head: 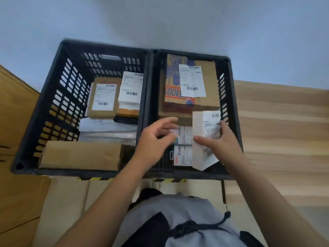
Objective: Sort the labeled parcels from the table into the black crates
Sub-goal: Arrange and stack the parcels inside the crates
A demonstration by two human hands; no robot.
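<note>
Two black crates stand side by side below me, the left crate (58, 90) and the right crate (231, 97). My right hand (220, 139) grips a tall white labeled box (204, 127), held tilted inside the right crate at its near right. My left hand (156, 138) hovers over the crates' shared wall with fingers spread, just above small labeled parcels (184, 135) in the right crate, holding nothing. A colourful box with a white label (178, 86) lies at the back of the right crate. The left crate holds a brown labeled box (104, 98), a white labeled box (130, 90) and a plain cardboard piece (80, 155).
A wooden surface (284, 131) runs to the right of the crates. Cardboard (16, 122) stands at the left. Yellow-black hazard tape (169, 180) marks the edge under the crates. A pale wall (160, 20) is behind them.
</note>
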